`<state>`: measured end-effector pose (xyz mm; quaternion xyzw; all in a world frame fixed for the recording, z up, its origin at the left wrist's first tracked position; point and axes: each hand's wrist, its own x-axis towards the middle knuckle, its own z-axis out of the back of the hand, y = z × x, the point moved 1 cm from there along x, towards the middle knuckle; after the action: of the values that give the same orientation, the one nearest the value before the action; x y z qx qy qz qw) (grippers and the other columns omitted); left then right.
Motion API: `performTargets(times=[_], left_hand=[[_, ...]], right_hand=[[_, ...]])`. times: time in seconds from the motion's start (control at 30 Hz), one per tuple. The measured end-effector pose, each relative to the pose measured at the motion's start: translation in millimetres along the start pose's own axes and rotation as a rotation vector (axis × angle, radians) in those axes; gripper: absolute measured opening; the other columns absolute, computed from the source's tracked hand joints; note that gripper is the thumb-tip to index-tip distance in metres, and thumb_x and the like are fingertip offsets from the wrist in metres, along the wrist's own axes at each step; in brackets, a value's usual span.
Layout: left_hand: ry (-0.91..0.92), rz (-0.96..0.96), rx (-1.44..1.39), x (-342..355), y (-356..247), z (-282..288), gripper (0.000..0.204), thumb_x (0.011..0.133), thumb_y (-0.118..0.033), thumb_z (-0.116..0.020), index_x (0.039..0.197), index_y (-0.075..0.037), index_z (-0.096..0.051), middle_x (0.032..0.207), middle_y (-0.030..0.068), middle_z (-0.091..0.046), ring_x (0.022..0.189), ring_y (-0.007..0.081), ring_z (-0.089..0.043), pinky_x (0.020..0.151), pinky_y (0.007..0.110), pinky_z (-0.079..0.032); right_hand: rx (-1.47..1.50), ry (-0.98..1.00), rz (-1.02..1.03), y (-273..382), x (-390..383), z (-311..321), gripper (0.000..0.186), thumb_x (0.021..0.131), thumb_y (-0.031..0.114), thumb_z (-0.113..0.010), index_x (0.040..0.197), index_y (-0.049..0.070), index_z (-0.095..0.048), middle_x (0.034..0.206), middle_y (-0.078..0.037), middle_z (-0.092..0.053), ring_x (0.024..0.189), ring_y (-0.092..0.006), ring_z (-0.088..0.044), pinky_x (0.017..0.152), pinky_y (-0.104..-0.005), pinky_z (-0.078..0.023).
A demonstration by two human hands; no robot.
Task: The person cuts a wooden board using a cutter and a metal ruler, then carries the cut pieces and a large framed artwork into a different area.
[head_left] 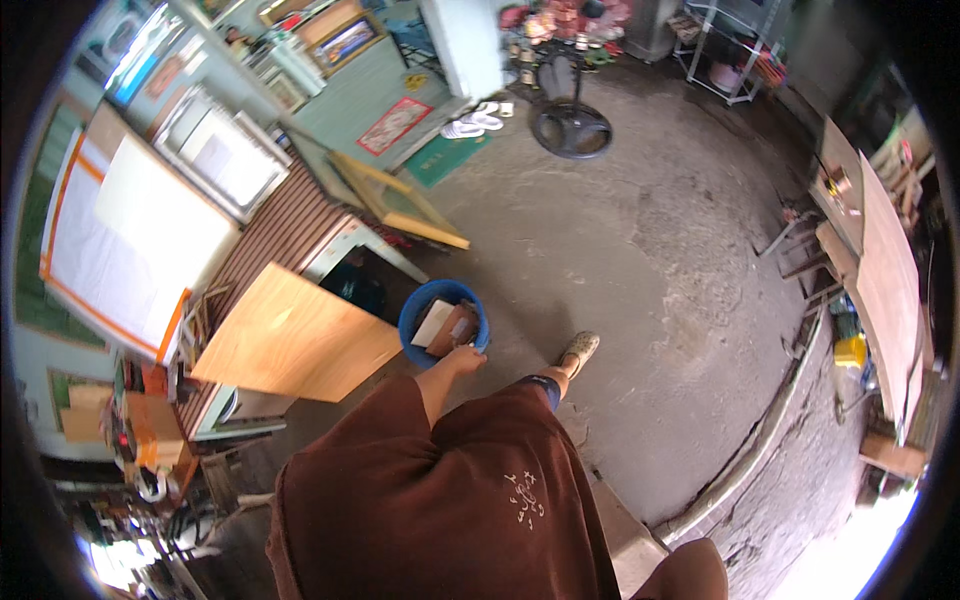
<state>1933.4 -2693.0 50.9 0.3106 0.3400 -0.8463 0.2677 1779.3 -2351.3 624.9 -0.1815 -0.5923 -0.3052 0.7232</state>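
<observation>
The person's left hand (465,358) reaches down to the near rim of a blue bucket (410,318) that sits on the grey floor (640,260), just in front of the person's feet. I cannot tell if the fingers are curled on the rim or loose, because they are too small to see. The right hand is not in the picture. Flat scraps of wood and card (445,325) stick up inside the bucket, so it is best to hold the bare rim and stay clear of the sharp bits. A big wooden board (295,340) leans close on the left, and a shoe (578,350) stands just to the right, so there is little room on either side.
</observation>
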Motion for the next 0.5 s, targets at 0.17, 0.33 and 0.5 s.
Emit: performTargets(times=[0.17, 0.33, 0.5], left_hand=[[-0.035, -0.093, -0.004, 107.3, -113.7, 28.2, 0.049, 0.093, -0.045, -0.049, 0.11, -0.002, -0.067, 0.111, 0.0229, -0.065, 0.107, 0.0393, -0.061, 0.094, 0.044, -0.047], [0.104, -0.113, -0.075, 175.1, -275.0, 54.4, 0.05, 0.094, -0.047, -0.051, 0.109, -0.003, -0.068, 0.116, 0.0202, -0.065, 0.109, 0.0382, -0.06, 0.094, 0.044, -0.046], [0.116, -0.299, 0.012, 279.8, -378.8, 41.4, 0.044, 0.095, -0.038, -0.057, 0.117, -0.002, -0.064, 0.112, 0.0153, -0.069, 0.097, 0.0256, -0.067, 0.085, 0.037, -0.051]], right_hand=[[-0.137, 0.022, -0.074, -37.6, -12.5, 89.7, 0.016, 0.094, 0.017, -0.059, 0.084, 0.005, -0.055, 0.076, -0.004, -0.054, 0.07, -0.0138, -0.05, 0.064, -0.0275, -0.043], [-0.329, 0.046, -0.169, -69.7, -19.1, 180.0, 0.015, 0.092, 0.018, -0.06, 0.086, 0.005, -0.056, 0.077, -0.004, -0.054, 0.072, -0.0151, -0.051, 0.066, -0.0288, -0.044], [-0.478, 0.033, -0.237, -80.4, -28.3, 264.6, 0.016, 0.091, 0.019, -0.061, 0.088, 0.005, -0.056, 0.079, -0.005, -0.055, 0.073, -0.0164, -0.051, 0.068, -0.03, -0.044]])
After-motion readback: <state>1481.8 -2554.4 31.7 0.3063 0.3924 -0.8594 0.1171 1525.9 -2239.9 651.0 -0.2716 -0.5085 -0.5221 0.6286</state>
